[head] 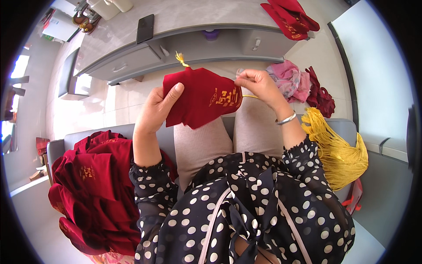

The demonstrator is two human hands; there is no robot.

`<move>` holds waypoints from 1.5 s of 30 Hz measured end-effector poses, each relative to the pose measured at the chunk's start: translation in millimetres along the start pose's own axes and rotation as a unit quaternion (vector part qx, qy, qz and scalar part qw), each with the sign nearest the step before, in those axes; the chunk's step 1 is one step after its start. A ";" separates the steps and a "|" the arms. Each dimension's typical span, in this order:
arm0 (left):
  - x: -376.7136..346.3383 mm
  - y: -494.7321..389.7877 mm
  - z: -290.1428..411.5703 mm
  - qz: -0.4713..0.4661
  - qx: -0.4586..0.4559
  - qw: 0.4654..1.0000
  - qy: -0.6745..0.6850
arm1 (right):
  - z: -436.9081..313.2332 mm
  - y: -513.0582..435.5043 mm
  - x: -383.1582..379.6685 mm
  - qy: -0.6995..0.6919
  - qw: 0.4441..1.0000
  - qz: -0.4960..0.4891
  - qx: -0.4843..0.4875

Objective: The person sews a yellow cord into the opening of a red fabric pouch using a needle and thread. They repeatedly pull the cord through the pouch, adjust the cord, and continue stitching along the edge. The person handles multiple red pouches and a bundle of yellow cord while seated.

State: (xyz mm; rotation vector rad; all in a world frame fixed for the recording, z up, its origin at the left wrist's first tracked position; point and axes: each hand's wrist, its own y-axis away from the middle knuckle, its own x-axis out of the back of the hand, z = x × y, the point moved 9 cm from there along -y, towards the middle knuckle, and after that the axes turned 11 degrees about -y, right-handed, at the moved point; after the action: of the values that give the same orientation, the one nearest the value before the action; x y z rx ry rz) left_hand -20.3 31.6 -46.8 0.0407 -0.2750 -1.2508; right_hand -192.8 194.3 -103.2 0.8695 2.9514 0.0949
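Note:
Above my lap I hold a dark red cloth pouch (201, 95) with gold printed writing. My left hand (160, 107) grips its left end, thumb on top. From the pouch's far edge sticks a yellow cord with a frayed tassel end (180, 58). At the other end, my right hand (255, 84) pinches with thumb and forefinger by the pouch's edge. A short length of yellow cord (250, 96) runs out from the pouch under that hand. Whether the fingertips hold cloth or cord is hard to tell.
To my left lies a heap of red pouches (99, 178); to my right, a bundle of yellow cords (339, 148) on the grey sofa (344, 125). Ahead stands a low table (204, 15) with a phone (145, 28) and more red pouches (291, 19). Pink cloth (286, 79) lies on the floor.

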 end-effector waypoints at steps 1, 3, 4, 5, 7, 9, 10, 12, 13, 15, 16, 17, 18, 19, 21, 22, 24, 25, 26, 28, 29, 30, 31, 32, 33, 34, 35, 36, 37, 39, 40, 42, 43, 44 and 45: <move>4.6 0.9 -1.3 0.036 0.009 0.998 0.043 | 0.7 -3.1 7.3 -0.010 0.999 0.028 -0.012; 10.0 3.1 -4.2 0.107 0.026 0.985 0.129 | -2.7 -5.7 20.9 -0.030 0.995 0.084 -0.036; 13.6 4.3 -7.5 0.101 0.013 0.981 0.162 | -2.2 -4.0 24.4 -0.037 0.993 0.107 -0.043; 19.1 4.4 -17.3 0.115 0.020 0.973 0.200 | 3.1 -1.8 23.9 -0.056 0.990 0.110 -0.062; 29.8 2.7 -45.0 0.145 0.033 0.950 0.276 | 21.0 4.0 18.6 -0.095 0.984 0.113 -0.100; 35.4 3.3 -78.7 0.185 0.070 0.935 0.294 | 50.2 10.2 5.5 -0.112 0.976 0.103 -0.156; 34.1 4.2 -87.7 0.201 0.075 0.930 0.299 | 64.7 14.9 -3.3 -0.169 0.961 0.094 -0.199; 31.3 5.4 -102.9 0.208 0.093 0.928 0.295 | 83.9 24.0 -20.4 -0.269 0.921 0.097 -0.264; 30.2 6.1 -105.5 0.203 0.093 0.930 0.292 | 91.0 21.4 -22.7 -0.255 0.928 0.091 -0.254; 27.9 12.0 -105.0 0.193 0.092 0.934 0.285 | 101.8 13.0 -28.7 -0.226 0.942 0.078 -0.236; 25.5 13.6 -96.2 0.161 0.063 0.947 0.272 | 101.6 9.2 -28.4 -0.259 0.935 0.102 -0.219; 28.1 16.5 -96.7 0.163 0.057 0.956 0.239 | 96.8 5.1 -22.5 -0.241 0.945 0.121 -0.187; 31.7 19.5 -98.0 0.166 0.050 0.963 0.206 | 87.8 -0.3 -18.9 -0.222 0.953 0.137 -0.154; 34.7 22.2 -98.2 0.170 0.043 0.969 0.173 | 78.4 -4.0 -15.6 -0.203 0.959 0.154 -0.120; 44.0 29.8 -97.7 0.229 0.021 0.967 0.108 | 63.7 -7.9 -11.8 -0.166 0.973 0.143 -0.069; 44.6 34.5 -100.3 0.257 0.017 0.963 0.081 | 61.8 -10.2 -10.4 -0.145 0.979 0.135 -0.052; 46.2 46.1 -125.5 0.259 0.141 0.955 -0.022 | 67.3 -8.2 -10.3 -0.081 0.988 0.112 -0.066; 44.2 52.6 -138.1 0.268 0.143 0.952 -0.040 | 74.2 -5.2 -15.1 -0.040 0.990 0.091 -0.098; 39.3 58.6 -156.3 0.267 0.137 0.953 -0.030 | 80.4 -2.8 -18.1 0.001 0.989 0.069 -0.130; 28.8 68.4 -165.9 0.266 0.150 0.952 -0.014 | 90.3 -0.6 -8.1 -0.079 0.976 0.090 -0.183; 26.5 69.0 -170.1 0.265 0.146 0.953 0.033 | 95.1 -1.3 -4.5 -0.118 0.966 0.099 -0.209; 24.6 70.3 -171.7 0.263 0.142 0.951 0.076 | 85.1 -8.6 -2.1 -0.113 0.972 0.104 -0.175; 22.5 71.8 -173.2 0.261 0.138 0.948 0.120 | 87.9 -14.2 -1.8 -0.102 0.971 0.115 -0.182; 18.6 74.0 -178.2 0.258 0.144 0.945 0.144 | 91.8 -20.3 -3.1 -0.090 0.970 0.126 -0.188; 15.2 74.6 -184.6 0.257 0.146 0.940 0.168 | 93.8 -27.1 -4.1 -0.077 0.970 0.133 -0.190; 12.6 72.5 -189.4 0.256 0.145 0.936 0.192 | 106.2 -32.2 -7.6 -0.054 0.973 0.102 -0.201; 9.2 69.1 -192.3 0.254 0.140 0.936 0.198 | 124.2 -35.6 -10.0 -0.030 0.975 0.069 -0.211; 6.0 67.1 -195.8 0.247 0.134 0.937 0.206 | 138.9 -40.9 -14.2 -0.007 0.974 0.031 -0.223; 6.9 70.0 -195.5 0.250 0.130 0.936 0.212 | 142.4 -43.9 -20.9 -0.010 0.973 0.023 -0.230; 6.6 72.6 -195.7 0.268 0.106 0.925 0.247 | 148.3 -37.8 -32.0 -0.012 0.970 0.006 -0.243; 6.1 73.2 -197.7 0.270 0.106 0.922 0.257 | 151.5 -39.0 -29.3 -0.030 0.970 0.029 -0.239; 3.7 74.0 -198.9 0.275 0.107 0.910 0.292 | 155.4 -38.8 -24.5 -0.076 0.967 0.043 -0.240; 2.6 75.3 -198.8 0.279 0.107 0.900 0.317 | 156.4 -37.6 -26.6 -0.104 0.963 0.030 -0.246; 2.0 72.8 -194.6 0.273 0.099 0.902 0.318 | 160.5 -36.8 -24.3 -0.097 0.962 0.024 -0.252; 2.5 70.0 -187.3 0.281 0.082 0.899 0.325 | 164.6 -36.5 -24.8 -0.091 0.962 0.017 -0.258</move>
State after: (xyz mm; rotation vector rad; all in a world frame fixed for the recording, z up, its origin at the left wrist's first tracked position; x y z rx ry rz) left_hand 88.2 29.2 -214.7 0.4857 0.1893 -0.5805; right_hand -178.9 157.0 -268.8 0.7949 2.5457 0.7085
